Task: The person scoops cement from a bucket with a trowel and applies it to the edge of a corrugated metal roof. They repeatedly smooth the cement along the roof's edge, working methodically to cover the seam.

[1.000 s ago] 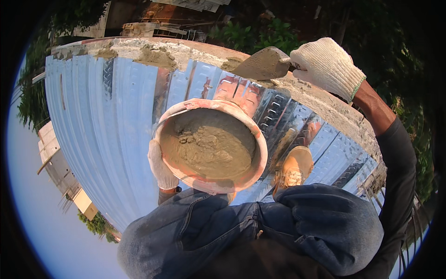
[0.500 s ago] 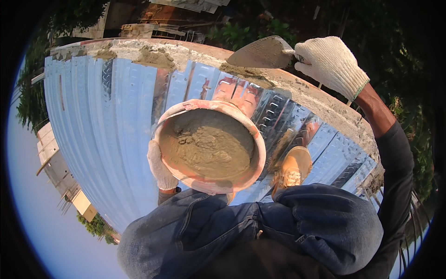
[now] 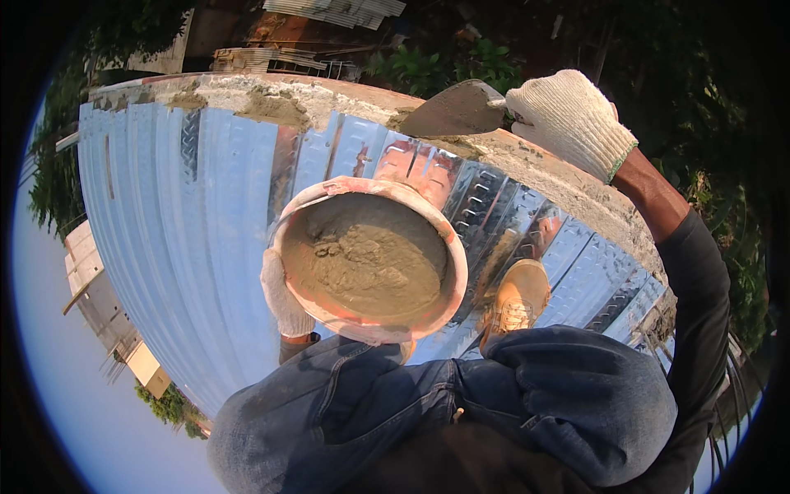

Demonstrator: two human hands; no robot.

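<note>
Blue denim jeans (image 3: 568, 403) cover your bent knees, nearest of all, and just beyond them sits the round bowl (image 3: 378, 185), its rim dull pink and crusted pale. Grey-brown mortar (image 3: 370, 255) fills a good part of it, wet, lumpy and ridged towards the middle, so plenty appears left to use. Your left hand (image 3: 284, 300), in a pale knitted glove, lies against the bowl's left side; its fingers go out of sight there, so you cannot tell from here how tightly they close. A tan laced boot (image 3: 524, 292) stands right of the bowl on ribbed, shiny metal sheets (image 3: 222, 206).

Past the sheets runs a rough concrete ledge (image 3: 576, 183), bowed by the lens. Your right hand (image 3: 568, 119), gloved likewise, has its fingers wrapped around the handle of the trowel (image 3: 453, 111), whose broad, leaf-shaped blade points left over the ledge; whether it presses down is unclear. Damp mortar patches (image 3: 276, 107) sit on the ledge's left stretch, with more beside the blade. Elsewhere its surface looks pale and dry, so the coverage seems only partial.

Farther off, green leaves (image 3: 411, 70) catch some light, and at far left stands a pale building (image 3: 103, 272).
</note>
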